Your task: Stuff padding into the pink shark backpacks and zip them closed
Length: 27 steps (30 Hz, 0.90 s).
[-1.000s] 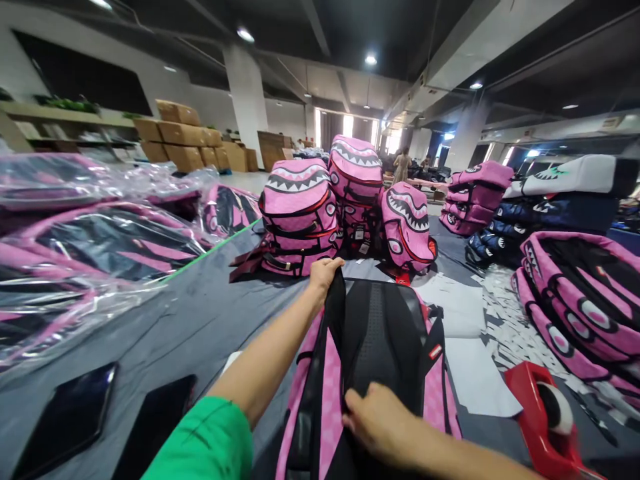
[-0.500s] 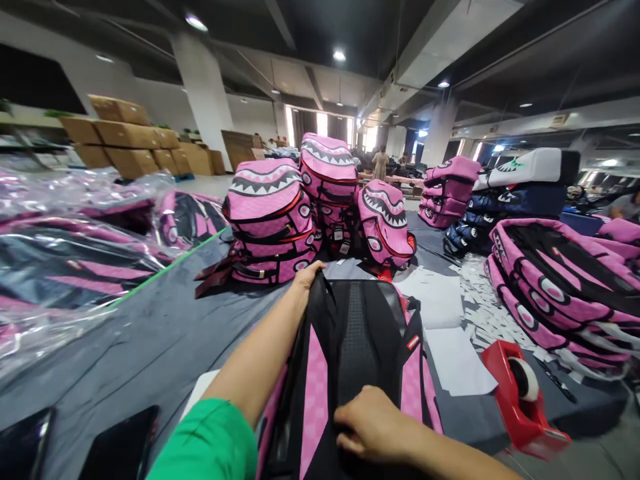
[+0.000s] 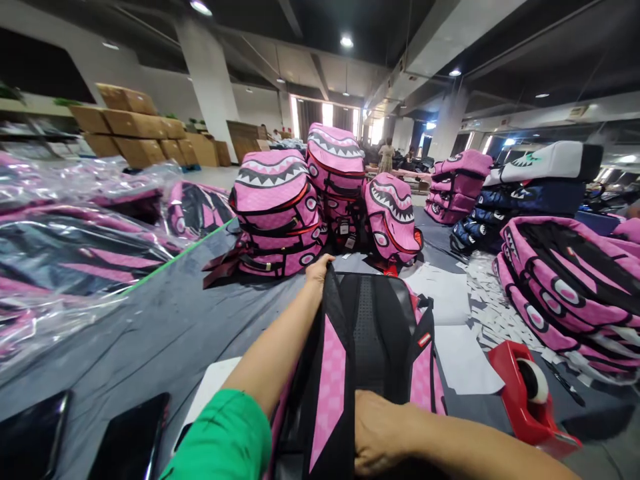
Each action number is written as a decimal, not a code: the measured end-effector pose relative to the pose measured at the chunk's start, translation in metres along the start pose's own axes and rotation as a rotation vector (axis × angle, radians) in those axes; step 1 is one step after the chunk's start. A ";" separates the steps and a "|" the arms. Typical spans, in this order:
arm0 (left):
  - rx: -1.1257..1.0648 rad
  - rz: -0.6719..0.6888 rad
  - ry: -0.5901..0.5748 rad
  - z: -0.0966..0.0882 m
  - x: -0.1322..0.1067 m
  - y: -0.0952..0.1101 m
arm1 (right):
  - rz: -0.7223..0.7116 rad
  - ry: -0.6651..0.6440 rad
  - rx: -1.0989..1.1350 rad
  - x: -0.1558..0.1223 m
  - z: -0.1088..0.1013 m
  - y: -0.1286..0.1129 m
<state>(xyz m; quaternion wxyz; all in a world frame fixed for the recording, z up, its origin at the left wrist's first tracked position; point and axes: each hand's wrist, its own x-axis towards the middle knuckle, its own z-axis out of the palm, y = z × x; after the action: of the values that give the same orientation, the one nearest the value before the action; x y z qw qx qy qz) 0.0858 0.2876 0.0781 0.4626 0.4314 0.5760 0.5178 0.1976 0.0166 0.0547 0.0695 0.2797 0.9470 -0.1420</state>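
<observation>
A pink and black backpack (image 3: 370, 333) lies back-side up on the grey table (image 3: 165, 333) in front of me. My left hand (image 3: 320, 269) grips its far top edge by the black shoulder strap. My right hand (image 3: 375, 433) is closed on the near end of the backpack, close to my body. My left arm, in a green sleeve, stretches along the bag's left side.
Pink shark-mouth backpacks (image 3: 280, 213) stand stacked beyond it, more (image 3: 565, 287) lie at right. Bagged backpacks in clear plastic (image 3: 75, 247) lie at left. A red tape dispenser (image 3: 525, 393) and white paper sheets (image 3: 460, 360) lie at right. Two dark tablets (image 3: 130, 440) lie near left. People stand far back.
The view shifted slightly. My right hand slid nearer along the backpack toward me; my left hand keeps its grip on the far end.
</observation>
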 end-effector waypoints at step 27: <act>0.815 1.005 -0.657 0.103 -0.103 -0.057 | 0.998 1.076 0.125 -0.078 -0.071 0.150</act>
<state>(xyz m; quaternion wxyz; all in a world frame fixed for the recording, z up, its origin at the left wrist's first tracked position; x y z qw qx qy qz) 0.2058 0.2024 0.0266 0.1203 0.9154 0.2866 0.2557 0.3408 0.1190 0.1039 -0.3643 0.7118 0.6005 0.0097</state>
